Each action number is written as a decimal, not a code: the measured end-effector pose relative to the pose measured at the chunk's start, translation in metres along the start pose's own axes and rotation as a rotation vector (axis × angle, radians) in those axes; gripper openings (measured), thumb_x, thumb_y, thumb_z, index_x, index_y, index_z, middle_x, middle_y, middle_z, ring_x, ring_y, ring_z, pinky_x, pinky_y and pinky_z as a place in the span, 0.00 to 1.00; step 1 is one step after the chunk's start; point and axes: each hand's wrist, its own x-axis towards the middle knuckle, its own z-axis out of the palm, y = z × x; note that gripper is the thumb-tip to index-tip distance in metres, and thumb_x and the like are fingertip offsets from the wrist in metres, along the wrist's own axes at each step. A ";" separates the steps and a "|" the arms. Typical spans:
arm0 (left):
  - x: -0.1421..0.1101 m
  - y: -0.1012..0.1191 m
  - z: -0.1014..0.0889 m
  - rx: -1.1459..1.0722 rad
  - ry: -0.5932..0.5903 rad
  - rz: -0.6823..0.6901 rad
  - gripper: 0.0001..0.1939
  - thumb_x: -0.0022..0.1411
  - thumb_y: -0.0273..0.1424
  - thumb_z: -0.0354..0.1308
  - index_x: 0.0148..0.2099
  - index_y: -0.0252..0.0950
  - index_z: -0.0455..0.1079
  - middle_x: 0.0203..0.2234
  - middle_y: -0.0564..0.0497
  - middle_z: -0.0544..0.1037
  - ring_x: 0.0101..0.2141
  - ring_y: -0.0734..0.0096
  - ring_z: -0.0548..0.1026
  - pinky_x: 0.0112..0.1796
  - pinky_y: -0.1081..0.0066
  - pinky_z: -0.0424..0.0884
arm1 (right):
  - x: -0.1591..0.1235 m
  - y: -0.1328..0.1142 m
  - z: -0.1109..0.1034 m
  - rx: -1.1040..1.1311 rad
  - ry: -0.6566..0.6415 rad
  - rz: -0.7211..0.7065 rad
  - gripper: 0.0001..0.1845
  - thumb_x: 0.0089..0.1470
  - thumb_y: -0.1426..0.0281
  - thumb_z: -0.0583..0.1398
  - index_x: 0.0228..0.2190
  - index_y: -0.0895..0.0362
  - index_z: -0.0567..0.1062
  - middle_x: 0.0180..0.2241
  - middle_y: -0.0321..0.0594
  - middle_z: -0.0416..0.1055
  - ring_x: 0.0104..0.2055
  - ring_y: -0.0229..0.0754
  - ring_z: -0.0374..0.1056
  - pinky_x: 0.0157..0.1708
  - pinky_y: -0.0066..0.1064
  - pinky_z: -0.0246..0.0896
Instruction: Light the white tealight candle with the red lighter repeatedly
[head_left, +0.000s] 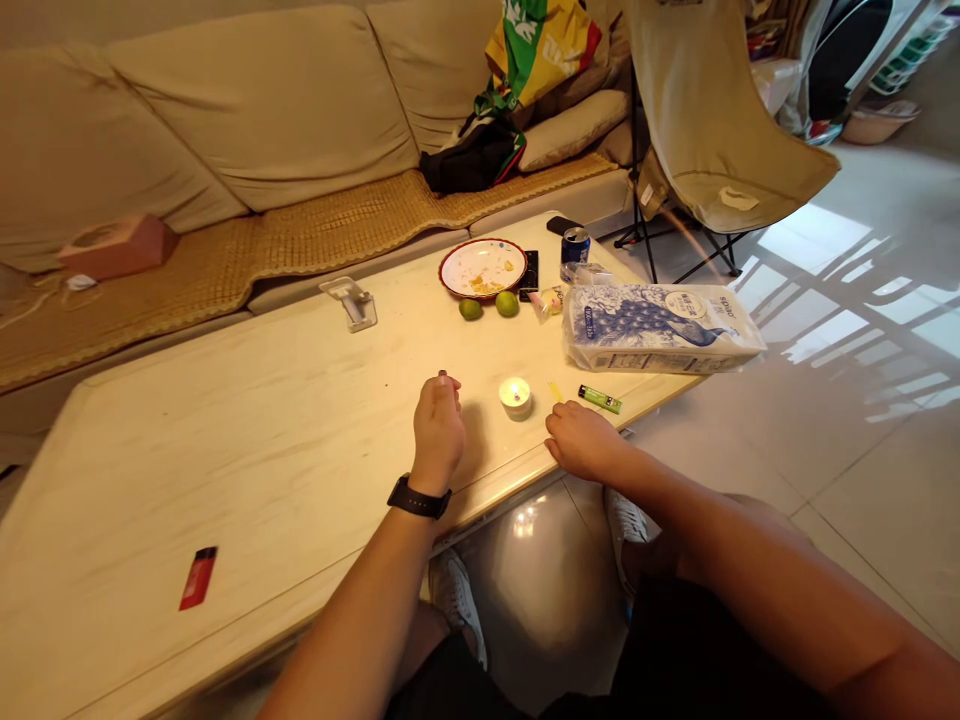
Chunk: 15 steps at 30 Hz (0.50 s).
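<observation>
We record a pale, marble-patterned table top [262,440] with a short white tealight candle [515,397] standing near its front edge, the centre glowing as if lit. The person's left hand [439,435] is raised on its wrist just left of the candle. Its fingers [444,385] are drawn narrowly together, with a small dark speck at the tips; we cannot tell whether anything is held. The right hand [583,442] lies at the table edge just right of the candle, its fingers loosely curled and holding nothing visible. Just beyond it lie a slim green plastic lighter [599,399] and a small yellow strip [555,391], both untouched.

As matters stand, the candle appears lit and the lighter lies out of hand. Farther off, we note a round white plate with a red rim [483,268] bearing crumbs, two round green limes [470,309], a blue metal drink can [575,252], and a peacock-printed tissue pack [660,328].
</observation>
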 end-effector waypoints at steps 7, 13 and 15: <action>0.006 0.003 0.000 -0.221 0.051 -0.082 0.23 0.71 0.53 0.49 0.35 0.40 0.64 0.22 0.55 0.60 0.21 0.74 0.58 0.22 0.69 0.55 | 0.000 0.001 0.003 0.002 0.009 0.003 0.15 0.65 0.67 0.56 0.44 0.63 0.79 0.45 0.55 0.75 0.52 0.53 0.68 0.52 0.38 0.61; 0.010 0.003 -0.002 -0.293 0.080 -0.109 0.22 0.71 0.51 0.50 0.33 0.40 0.63 0.22 0.55 0.61 0.20 0.76 0.58 0.21 0.70 0.57 | 0.000 0.000 0.001 -0.001 0.002 -0.003 0.16 0.65 0.66 0.56 0.44 0.63 0.79 0.45 0.55 0.75 0.51 0.54 0.68 0.53 0.39 0.61; 0.010 0.003 -0.003 -0.282 0.081 -0.111 0.22 0.71 0.51 0.49 0.33 0.40 0.63 0.22 0.56 0.61 0.19 0.76 0.58 0.21 0.70 0.57 | 0.000 0.000 0.001 -0.003 0.001 0.000 0.16 0.65 0.66 0.56 0.44 0.63 0.79 0.45 0.56 0.75 0.52 0.54 0.67 0.53 0.39 0.61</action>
